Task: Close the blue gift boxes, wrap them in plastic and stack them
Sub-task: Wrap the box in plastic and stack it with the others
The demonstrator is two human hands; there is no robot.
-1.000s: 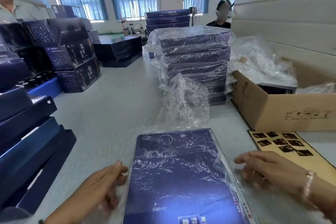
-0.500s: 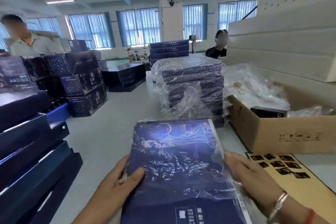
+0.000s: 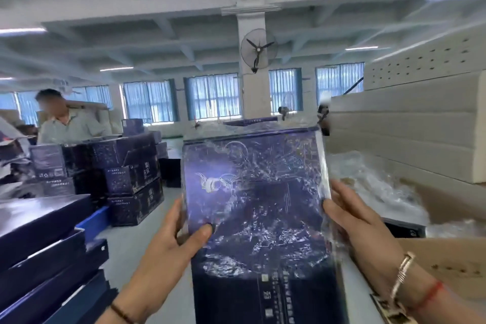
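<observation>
Above the table, I am holding the plastic-wrapped blue gift box [image 3: 257,208] tilted up between both hands.

My left hand [image 3: 168,242] is gripping its left edge, thumb [image 3: 202,233] pressing the face; my right hand [image 3: 357,229] is clasping the right edge, fingers curled.

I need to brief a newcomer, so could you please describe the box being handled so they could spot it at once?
Below the pillar fan, both hands raise one wrapped blue box. Unlike the bare boxes stacked left, it is tilted upright and covered in crinkled clear plastic.
</observation>
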